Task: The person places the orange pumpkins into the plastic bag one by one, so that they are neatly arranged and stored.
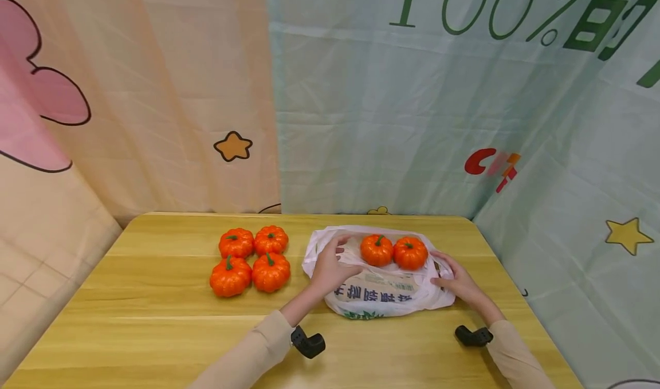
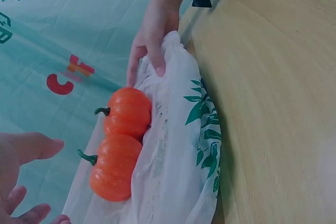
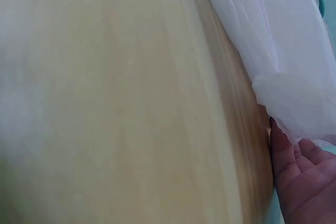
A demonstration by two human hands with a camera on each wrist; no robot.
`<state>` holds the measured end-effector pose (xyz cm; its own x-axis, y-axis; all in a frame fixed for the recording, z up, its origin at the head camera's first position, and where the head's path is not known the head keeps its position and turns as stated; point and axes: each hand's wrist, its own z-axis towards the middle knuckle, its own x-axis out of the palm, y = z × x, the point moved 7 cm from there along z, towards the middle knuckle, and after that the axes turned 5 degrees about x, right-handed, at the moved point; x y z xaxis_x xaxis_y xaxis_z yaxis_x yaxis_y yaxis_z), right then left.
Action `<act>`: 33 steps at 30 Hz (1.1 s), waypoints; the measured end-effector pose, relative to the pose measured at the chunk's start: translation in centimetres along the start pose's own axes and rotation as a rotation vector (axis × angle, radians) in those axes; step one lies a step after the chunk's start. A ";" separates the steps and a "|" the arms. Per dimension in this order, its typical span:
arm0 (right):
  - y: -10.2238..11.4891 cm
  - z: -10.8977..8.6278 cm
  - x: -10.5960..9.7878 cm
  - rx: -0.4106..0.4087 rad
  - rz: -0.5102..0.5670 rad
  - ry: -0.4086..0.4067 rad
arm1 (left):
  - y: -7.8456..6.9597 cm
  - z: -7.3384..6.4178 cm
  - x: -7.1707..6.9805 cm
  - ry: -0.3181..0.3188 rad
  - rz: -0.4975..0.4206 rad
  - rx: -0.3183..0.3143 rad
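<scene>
A white plastic bag (image 1: 371,306) with dark print and green leaves lies on the table, its mouth spread wide. Two small orange pumpkins with green stems, a left one (image 1: 377,250) and a right one (image 1: 410,254), sit side by side in the bag's mouth. Over the bag's left part, my left hand (image 1: 330,271) has its fingers and thumb spread, with nothing between them; the left wrist view shows the hand (image 2: 23,156) apart from the pumpkins. At the bag's right end my right hand (image 1: 459,280) holds its edge between thumb and fingers.
Left of the bag, several more orange pumpkins (image 1: 270,272) stand in a close cluster on the wooden table (image 1: 154,320). Printed curtains (image 1: 361,120) hang behind the table's back edge and along both sides. A black wrist camera (image 1: 307,342) is strapped on each wrist.
</scene>
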<state>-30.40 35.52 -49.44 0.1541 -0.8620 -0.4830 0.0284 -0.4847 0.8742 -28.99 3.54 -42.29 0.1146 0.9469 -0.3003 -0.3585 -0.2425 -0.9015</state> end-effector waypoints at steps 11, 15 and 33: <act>0.0 -0.5 -0.4 0.013 -0.013 -0.010 | -1.3 -1.2 -3.6 -0.045 0.017 0.007; -0.3 -0.3 -0.4 0.021 -0.004 0.006 | -1.1 -1.7 -5.0 -0.059 0.022 -0.016; 0.0 0.0 0.2 0.037 -0.021 0.018 | 0.4 -5.5 -13.1 -0.209 0.147 0.051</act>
<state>-30.39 35.38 -49.51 0.1718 -0.8486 -0.5003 -0.0043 -0.5085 0.8611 -25.54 -10.15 -40.40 -0.1338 0.9266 -0.3515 -0.4040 -0.3749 -0.8344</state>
